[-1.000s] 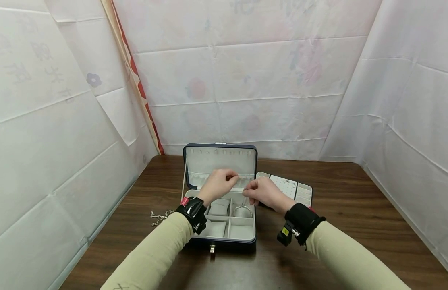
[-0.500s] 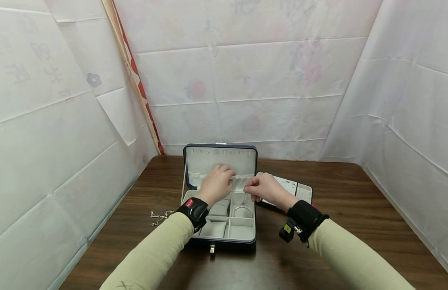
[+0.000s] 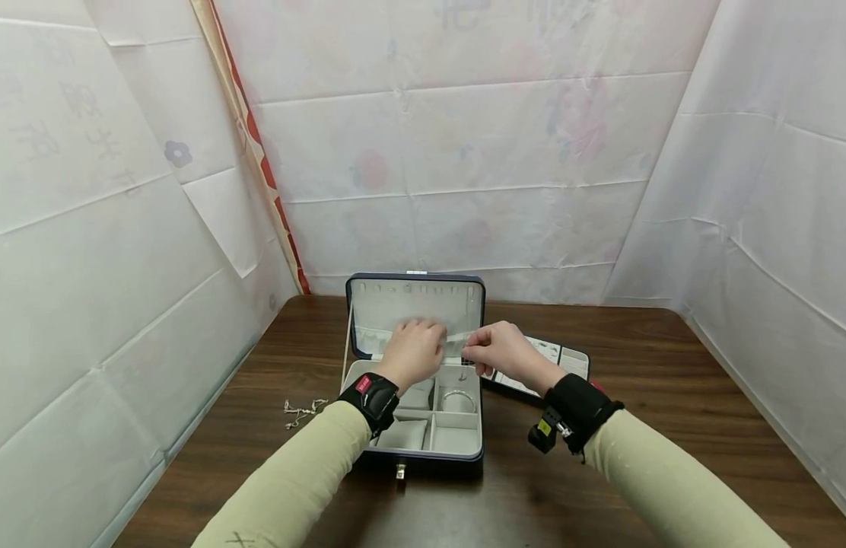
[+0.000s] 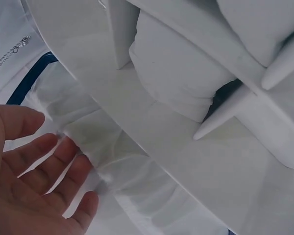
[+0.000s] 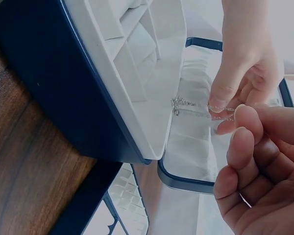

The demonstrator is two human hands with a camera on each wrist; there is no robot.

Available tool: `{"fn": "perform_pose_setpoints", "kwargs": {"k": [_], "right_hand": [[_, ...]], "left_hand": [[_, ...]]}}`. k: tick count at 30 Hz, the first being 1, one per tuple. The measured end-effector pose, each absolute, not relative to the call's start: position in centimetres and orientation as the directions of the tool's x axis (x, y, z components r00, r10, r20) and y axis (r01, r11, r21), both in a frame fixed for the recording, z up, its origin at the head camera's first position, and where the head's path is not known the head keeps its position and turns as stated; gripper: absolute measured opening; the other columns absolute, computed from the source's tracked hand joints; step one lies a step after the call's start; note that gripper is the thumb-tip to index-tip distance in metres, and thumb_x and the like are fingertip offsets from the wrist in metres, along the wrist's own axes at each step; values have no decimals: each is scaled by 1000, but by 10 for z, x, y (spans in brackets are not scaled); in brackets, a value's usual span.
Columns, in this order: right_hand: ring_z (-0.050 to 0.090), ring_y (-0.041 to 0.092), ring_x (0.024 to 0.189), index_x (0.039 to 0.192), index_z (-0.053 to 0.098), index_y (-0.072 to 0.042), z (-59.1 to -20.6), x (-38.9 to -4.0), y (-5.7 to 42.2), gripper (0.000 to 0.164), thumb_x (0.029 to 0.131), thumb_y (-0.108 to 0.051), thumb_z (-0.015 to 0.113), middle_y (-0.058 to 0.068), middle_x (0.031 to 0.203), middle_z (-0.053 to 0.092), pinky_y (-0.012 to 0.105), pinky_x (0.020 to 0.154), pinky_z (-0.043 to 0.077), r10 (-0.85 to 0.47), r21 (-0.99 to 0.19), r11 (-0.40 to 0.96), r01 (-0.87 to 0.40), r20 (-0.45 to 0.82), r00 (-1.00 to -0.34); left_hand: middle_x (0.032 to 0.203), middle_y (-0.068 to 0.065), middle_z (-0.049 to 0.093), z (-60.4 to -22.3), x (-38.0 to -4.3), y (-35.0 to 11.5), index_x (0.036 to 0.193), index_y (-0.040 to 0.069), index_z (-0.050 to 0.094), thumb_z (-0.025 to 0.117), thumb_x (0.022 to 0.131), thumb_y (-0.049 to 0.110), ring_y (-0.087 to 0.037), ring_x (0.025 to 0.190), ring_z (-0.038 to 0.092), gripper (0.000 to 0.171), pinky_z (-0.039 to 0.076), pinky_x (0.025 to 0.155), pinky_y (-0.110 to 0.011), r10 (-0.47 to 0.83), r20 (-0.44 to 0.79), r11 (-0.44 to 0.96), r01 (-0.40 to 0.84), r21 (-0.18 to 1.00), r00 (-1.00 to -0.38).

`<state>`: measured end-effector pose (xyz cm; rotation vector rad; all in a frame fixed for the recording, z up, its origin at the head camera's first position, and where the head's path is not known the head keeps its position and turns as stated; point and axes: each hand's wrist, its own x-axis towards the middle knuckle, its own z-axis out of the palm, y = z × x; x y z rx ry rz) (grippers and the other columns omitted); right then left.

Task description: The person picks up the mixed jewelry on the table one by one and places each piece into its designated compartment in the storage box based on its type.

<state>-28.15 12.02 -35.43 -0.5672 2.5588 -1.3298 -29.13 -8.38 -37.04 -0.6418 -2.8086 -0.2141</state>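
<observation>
My right hand (image 3: 504, 355) pinches a fine silver chain (image 5: 191, 103) between thumb and forefinger, above the back right of an open jewelry box (image 3: 481, 438). The chain hangs doubled, with a small sparkling cluster (image 5: 175, 104) at its lower end. My left hand (image 3: 411, 356) is over the back of the box with loosely bent fingers. In the left wrist view its fingertips (image 4: 81, 164) are right at the gathered white pocket (image 4: 132, 171) of the lid, holding nothing. A silver bangle (image 3: 457, 393) stands in the back right compartment.
Small hooks line the top of the raised lid (image 3: 416, 304). White cushions (image 3: 402, 434) fill the left compartments. A lift-out tray (image 3: 574, 365) with small jewelry lies right of the box. Several silver pieces (image 3: 301, 411) lie on the wooden table (image 3: 259, 457) at left.
My right hand has risen slightly with the chain, which now hangs higher above the bangle. My left hand has drawn away from the right, its fingers loosening toward the lid pocket.
</observation>
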Motion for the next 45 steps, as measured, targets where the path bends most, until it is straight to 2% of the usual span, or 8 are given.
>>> {"fn": "perform_pose_setpoints", "kwargs": {"k": [7,9,13,18,24,33,40,45], "right_hand": [[66,44,80,108,76,-3,-351,-282,120,21,100,-19,66,5,67,66,31,62,51,-420,-828,514,-226,-13,-907],[66,40,76,109,76,-3,-350,-282,120,21,101,-20,65,5,68,66,30,61,49,-422,-828,513,-226,-15,-907],[65,30,70,108,75,-2,-348,-282,119,21,101,-19,65,6,70,67,31,62,51,-425,-829,509,-232,-8,-905],[67,32,72,106,76,-6,-345,-284,117,18,101,-19,66,6,71,67,39,67,55,-426,-826,510,-241,1,-905],[66,41,79,109,75,-4,-337,-287,116,21,101,-21,65,8,71,67,45,72,53,-430,-814,523,-250,1,-903],[65,42,82,112,75,-5,-328,-290,115,23,102,-23,65,8,73,68,37,74,52,-415,-804,529,-271,33,-909],[64,32,75,112,75,-4,-320,-291,116,23,102,-21,64,22,79,67,36,72,50,-414,-802,517,-300,73,-907],[63,29,72,113,74,-3,-315,-293,115,22,102,-20,64,24,79,67,39,71,51,-413,-809,504,-303,82,-907]], "left_hand": [[110,-4,72,-368,-292,-80,107,13,70,66,96,19,-29,112,64,13,41,103,-53,386,217,898,419,132,-896],[104,-3,70,-367,-292,-79,96,15,69,65,96,21,-28,109,64,7,41,102,-53,386,201,902,414,123,-900],[103,-4,67,-365,-291,-79,79,17,66,63,97,27,-28,108,61,20,37,102,-54,386,161,908,405,105,-908],[115,-4,65,-368,-292,-82,98,19,76,62,98,31,-28,115,57,19,30,104,-60,383,122,911,396,116,-916],[119,-4,64,-371,-293,-88,119,20,74,63,98,30,-28,119,57,25,27,104,-65,397,142,899,415,138,-907],[125,2,70,-375,-294,-90,120,24,70,66,96,27,-28,118,59,25,25,104,-67,407,158,886,431,173,-900],[121,5,72,-374,-292,-93,122,24,69,67,95,28,-29,115,62,28,23,106,-68,421,148,872,444,207,-895],[116,5,74,-372,-291,-94,121,24,69,68,94,28,-29,115,63,27,20,108,-69,427,150,862,451,231,-892]]}}
